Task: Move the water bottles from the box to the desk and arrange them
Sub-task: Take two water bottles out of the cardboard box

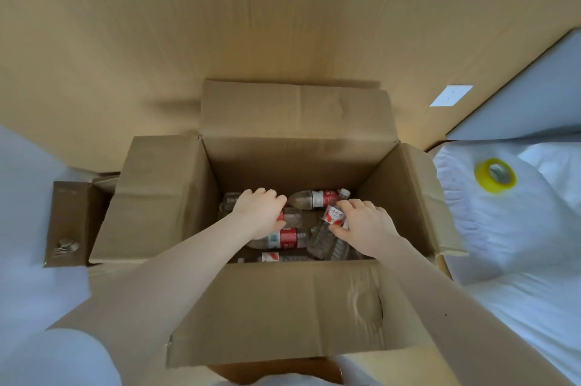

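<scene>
A bottle [290,218] was gripped by the left hand [261,212], another bottle [334,215] by the right hand [366,225]; the box walls [405,197] were seen well apart from both.

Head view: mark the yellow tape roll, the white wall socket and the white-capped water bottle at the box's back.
yellow tape roll [482,178], head view, yellow outer band.
white wall socket [451,95], head view, plate centre.
white-capped water bottle [320,198], head view, red-and-white label.
</scene>
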`<action>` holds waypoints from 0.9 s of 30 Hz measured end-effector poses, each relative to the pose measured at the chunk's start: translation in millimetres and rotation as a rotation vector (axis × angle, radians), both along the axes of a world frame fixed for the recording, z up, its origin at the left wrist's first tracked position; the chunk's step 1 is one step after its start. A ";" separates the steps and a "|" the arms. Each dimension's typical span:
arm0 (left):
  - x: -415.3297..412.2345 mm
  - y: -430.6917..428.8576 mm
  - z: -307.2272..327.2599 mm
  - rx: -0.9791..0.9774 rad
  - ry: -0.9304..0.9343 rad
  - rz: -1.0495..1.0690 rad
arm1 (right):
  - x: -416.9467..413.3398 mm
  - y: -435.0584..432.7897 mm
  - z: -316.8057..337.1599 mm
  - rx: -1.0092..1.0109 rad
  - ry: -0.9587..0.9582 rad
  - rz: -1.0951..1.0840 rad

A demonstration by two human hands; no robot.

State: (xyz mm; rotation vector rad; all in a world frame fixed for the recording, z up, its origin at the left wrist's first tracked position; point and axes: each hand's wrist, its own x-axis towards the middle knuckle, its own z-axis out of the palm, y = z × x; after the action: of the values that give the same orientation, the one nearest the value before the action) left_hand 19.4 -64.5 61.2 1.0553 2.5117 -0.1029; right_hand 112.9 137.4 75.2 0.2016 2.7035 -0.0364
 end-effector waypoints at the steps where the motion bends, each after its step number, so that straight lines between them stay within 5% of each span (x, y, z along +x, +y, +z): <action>1: -3.7 -0.9 -5.0 -0.013 -0.010 0.003 | -6.4 1.7 -5.5 -0.001 -0.017 0.004; 13: -30.6 9.2 -60.4 -0.170 -0.200 0.170 | -48.5 54.1 -71.0 -0.088 -0.248 0.021; 27: -27.0 69.0 -88.4 -0.087 -0.330 0.178 | -38.7 75.1 -91.6 -0.052 -0.324 0.059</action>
State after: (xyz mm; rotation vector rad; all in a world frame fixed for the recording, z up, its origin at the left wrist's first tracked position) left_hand -7.6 4.5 -27.2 0.7418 2.2657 0.0133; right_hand 74.1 212.6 -16.4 0.1015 2.3815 -0.0522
